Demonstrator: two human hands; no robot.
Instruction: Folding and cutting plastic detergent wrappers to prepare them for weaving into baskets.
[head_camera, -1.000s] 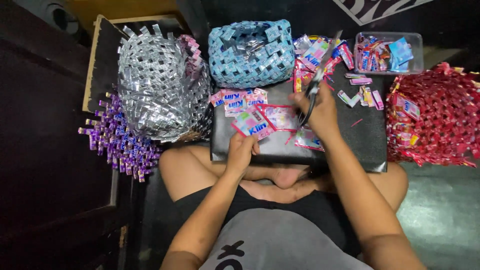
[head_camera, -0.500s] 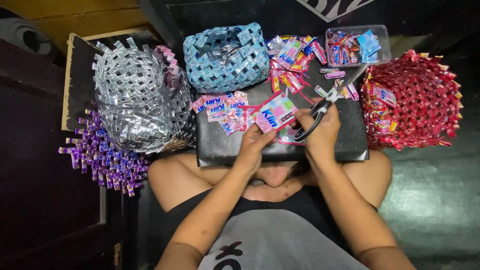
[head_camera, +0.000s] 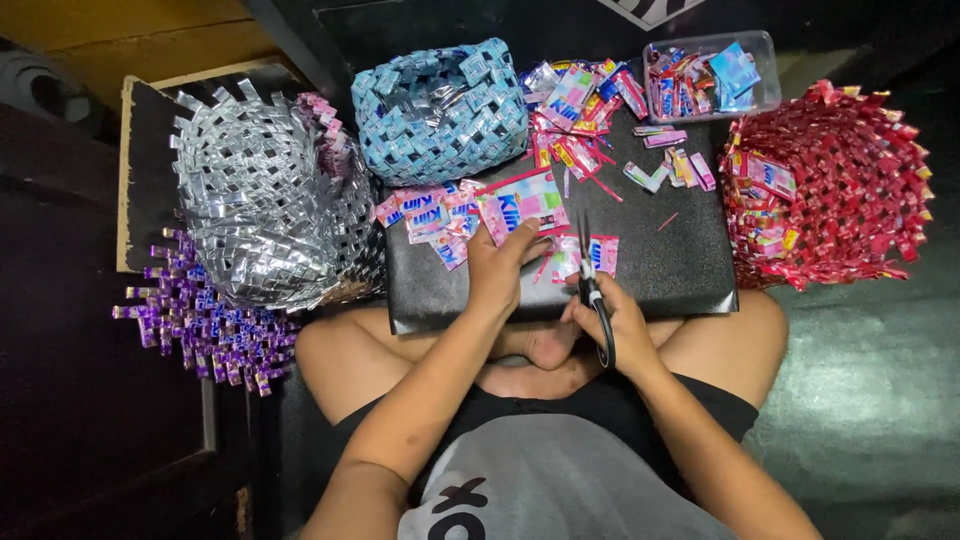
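close to the body, over crossed legs, the person's right hand is closed through the loops of a pair of scissors, whose blades point away and look all but shut. just beside it, the left hand lies with fingers curled and thumb forward, pinching the near edge of a pink sachet wrapper against the black lap board. a smaller pink offcut sits by the blade tips.

a clean cut here seems to call for keeping the wrapper taut with the pinching fingers set well to the side of the blade line, and feeding the foil deep into the blades rather than snipping at the tips.

beyond the hands, cut pink wrappers fan out on the left of the board, while its right half is mostly bare, giving the scissor hand room to swing. folded strips and a heap of mixed wrappers crowd the far edge, with a clear plastic tub behind. woven baskets hem the board: silver and purple to the left, blue ahead, red touching the right edge, so sideways reach is tight.
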